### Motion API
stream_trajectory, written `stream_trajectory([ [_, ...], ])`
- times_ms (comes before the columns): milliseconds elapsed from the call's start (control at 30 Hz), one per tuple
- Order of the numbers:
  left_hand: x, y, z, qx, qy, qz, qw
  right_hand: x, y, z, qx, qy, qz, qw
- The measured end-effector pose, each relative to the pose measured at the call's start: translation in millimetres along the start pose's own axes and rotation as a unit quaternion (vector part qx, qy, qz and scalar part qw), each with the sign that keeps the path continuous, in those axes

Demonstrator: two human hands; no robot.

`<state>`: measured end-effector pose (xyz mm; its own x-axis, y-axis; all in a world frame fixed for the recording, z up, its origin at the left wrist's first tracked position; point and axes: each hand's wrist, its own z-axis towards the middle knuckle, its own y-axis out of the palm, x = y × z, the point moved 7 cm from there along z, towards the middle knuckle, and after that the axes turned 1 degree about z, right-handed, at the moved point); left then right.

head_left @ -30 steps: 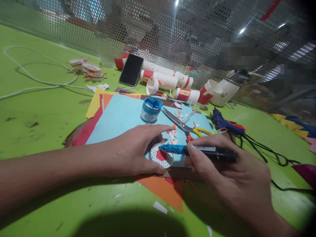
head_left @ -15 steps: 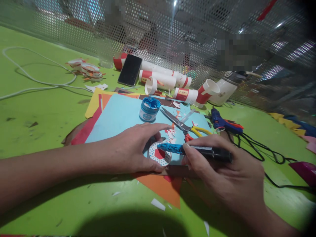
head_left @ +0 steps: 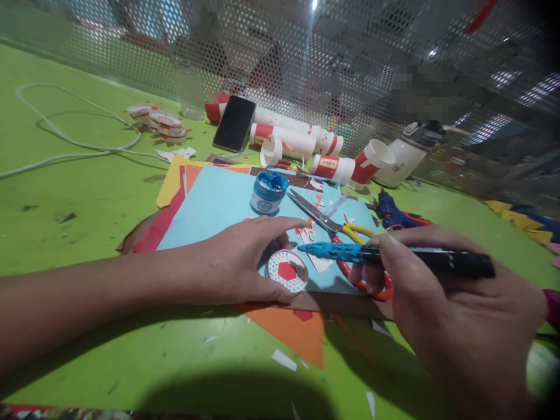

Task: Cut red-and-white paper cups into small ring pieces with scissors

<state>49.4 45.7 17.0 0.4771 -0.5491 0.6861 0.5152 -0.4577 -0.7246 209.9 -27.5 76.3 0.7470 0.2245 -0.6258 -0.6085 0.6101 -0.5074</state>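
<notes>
My left hand (head_left: 245, 256) curves around a small round paper disc (head_left: 273, 282), its thumb along the lower edge and its other fingers by the upper edge. The disc is white with a red hexagon in the middle, dark dividing lines and blue dots. My right hand (head_left: 441, 291) grips a black marker (head_left: 437, 261) whose front end is coated in blue paint. The marker points left, its tip lifted just off the disc's upper right. Behind my left hand, an uncapped jar of blue paint (head_left: 268, 201) stands on light blue paper (head_left: 210, 204).
Scissors (head_left: 324, 220) with yellow and red handles lie among paper scraps. Farther back are a phone (head_left: 235, 123), several paper cups (head_left: 333, 168), a jug (head_left: 400, 160) and a blue glue gun (head_left: 394, 211). A white cable (head_left: 79, 134) loops at left; a perforated metal screen (head_left: 280, 64) borders the table.
My right hand has moved right with the marker, taking its painted tip away from over the disc. My left hand keeps its place around the disc; the view has shifted slightly.
</notes>
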Motion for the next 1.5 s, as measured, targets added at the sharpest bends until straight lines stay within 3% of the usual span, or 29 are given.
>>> stream_trajectory([
  [300,-1,1,0,0.007,0.007,-0.007,1.0,0,7,0,-0.032,-0.01,0.015,0.999],
  [533,0,2,-1,0.01,0.006,-0.006,1.0,3,19,2,-0.12,-0.017,0.021,0.992],
  [1133,0,1,-1,0.03,0.026,0.006,0.999,5,26,-5,-0.124,0.055,0.078,0.988],
  [1333,0,1,-1,0.023,0.022,0.002,0.999,0,26,-3,-0.141,-0.022,0.036,0.989],
  [1500,-1,1,-1,0.027,0.025,0.006,0.999,3,24,-3,-0.136,-0.012,0.028,0.99],
])
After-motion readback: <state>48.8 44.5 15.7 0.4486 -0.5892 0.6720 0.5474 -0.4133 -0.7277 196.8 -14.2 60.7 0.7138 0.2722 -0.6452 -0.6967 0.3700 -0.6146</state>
